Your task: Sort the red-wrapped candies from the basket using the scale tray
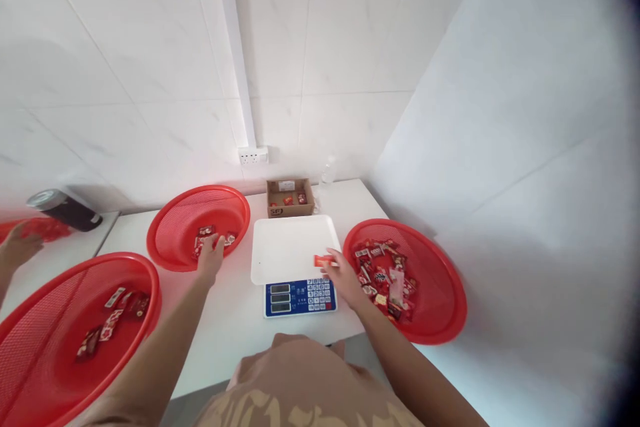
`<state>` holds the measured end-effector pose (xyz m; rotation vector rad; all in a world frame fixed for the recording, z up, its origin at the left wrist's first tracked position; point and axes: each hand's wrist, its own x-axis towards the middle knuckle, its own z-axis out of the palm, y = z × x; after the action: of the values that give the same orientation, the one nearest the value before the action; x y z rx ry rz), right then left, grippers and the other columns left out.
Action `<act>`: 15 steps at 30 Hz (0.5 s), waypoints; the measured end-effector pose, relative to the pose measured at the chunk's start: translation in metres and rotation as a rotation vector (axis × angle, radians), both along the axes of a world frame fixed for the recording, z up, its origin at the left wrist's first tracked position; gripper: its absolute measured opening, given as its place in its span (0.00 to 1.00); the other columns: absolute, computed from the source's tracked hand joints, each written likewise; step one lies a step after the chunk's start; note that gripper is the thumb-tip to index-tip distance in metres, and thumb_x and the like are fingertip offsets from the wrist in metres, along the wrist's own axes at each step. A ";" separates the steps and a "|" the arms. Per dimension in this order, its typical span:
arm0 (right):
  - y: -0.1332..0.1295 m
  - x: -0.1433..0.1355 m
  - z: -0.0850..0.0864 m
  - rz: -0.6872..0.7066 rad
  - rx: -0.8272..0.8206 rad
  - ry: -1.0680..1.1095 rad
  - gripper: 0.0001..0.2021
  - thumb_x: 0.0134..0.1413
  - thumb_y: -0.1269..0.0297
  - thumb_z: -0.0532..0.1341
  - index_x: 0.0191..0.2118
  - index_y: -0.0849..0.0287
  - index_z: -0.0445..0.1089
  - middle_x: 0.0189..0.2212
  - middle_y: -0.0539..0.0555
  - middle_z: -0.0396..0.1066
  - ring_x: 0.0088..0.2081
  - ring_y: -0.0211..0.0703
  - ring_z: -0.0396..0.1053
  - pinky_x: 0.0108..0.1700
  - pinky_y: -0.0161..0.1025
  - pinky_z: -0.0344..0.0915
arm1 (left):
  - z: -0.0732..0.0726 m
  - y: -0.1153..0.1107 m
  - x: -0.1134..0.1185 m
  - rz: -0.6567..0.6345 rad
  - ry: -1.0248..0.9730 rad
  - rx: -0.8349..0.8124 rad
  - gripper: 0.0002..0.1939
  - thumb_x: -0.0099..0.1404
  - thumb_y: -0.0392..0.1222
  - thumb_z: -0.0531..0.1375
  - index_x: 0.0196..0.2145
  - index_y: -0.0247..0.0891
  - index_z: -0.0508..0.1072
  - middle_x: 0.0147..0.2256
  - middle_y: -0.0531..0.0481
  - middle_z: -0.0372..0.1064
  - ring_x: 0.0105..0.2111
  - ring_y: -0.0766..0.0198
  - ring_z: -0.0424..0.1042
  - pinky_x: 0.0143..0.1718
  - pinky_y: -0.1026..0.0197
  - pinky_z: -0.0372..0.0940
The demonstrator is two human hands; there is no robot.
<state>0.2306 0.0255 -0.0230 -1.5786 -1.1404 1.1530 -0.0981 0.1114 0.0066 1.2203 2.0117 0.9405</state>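
My right hand [341, 275] pinches a small red packet [324, 260] over the right edge of the white scale pan [293, 247]. The scale's blue keypad panel [300, 297] shows below the pan. My left hand [211, 259] is over the near edge of the upper left red basket [170, 213], close to a few red packets [204, 233]; its fingers are apart and nothing shows in them. At the right, a red basket [447, 293] holds several mixed packets [383, 277].
Behind the scale stands a cardboard box [290, 210] with small packets, beside a clear bottle [329, 170]. Another red basket [30, 320] is at the lower left. At the far left are a dark cylinder [67, 210] and another person's hand [20, 247].
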 end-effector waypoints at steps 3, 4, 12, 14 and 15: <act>0.010 -0.017 -0.002 0.088 0.014 -0.047 0.29 0.48 0.62 0.58 0.59 0.51 0.57 0.55 0.57 0.63 0.37 0.39 0.71 0.43 0.41 0.68 | -0.005 -0.022 0.022 -0.115 -0.040 0.038 0.20 0.64 0.48 0.52 0.51 0.38 0.66 0.55 0.42 0.64 0.55 0.56 0.62 0.57 0.55 0.56; 0.010 -0.016 -0.004 0.080 0.036 -0.099 0.28 0.48 0.63 0.58 0.58 0.52 0.58 0.56 0.57 0.63 0.38 0.39 0.71 0.45 0.42 0.67 | -0.007 -0.029 0.027 -0.153 -0.053 0.042 0.20 0.64 0.48 0.52 0.51 0.38 0.66 0.55 0.42 0.64 0.56 0.57 0.61 0.58 0.54 0.54; -0.035 0.081 -0.039 -0.233 0.020 -0.455 0.23 0.50 0.63 0.55 0.53 0.60 0.65 0.53 0.60 0.66 0.53 0.50 0.64 0.55 0.47 0.60 | -0.006 -0.070 0.028 -0.307 -0.051 -0.162 0.25 0.62 0.51 0.52 0.55 0.39 0.63 0.59 0.39 0.59 0.58 0.49 0.60 0.55 0.48 0.58; -0.047 0.108 -0.050 -0.278 -0.092 -0.512 0.25 0.48 0.63 0.56 0.54 0.60 0.65 0.53 0.60 0.66 0.54 0.52 0.64 0.55 0.48 0.61 | -0.001 -0.075 0.028 -0.309 -0.045 -0.179 0.25 0.62 0.51 0.53 0.54 0.39 0.64 0.58 0.39 0.61 0.57 0.51 0.61 0.55 0.50 0.59; -0.051 0.121 -0.055 -0.278 -0.122 -0.540 0.25 0.47 0.63 0.56 0.54 0.60 0.65 0.52 0.61 0.67 0.53 0.53 0.64 0.54 0.48 0.61 | 0.001 -0.076 0.029 -0.311 -0.045 -0.180 0.24 0.61 0.51 0.53 0.54 0.39 0.64 0.57 0.39 0.63 0.56 0.52 0.62 0.54 0.51 0.60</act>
<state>0.3512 -0.0260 -0.0784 -2.1452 -1.1443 0.6362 -0.0691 0.0351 0.0080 1.3472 1.7632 0.6165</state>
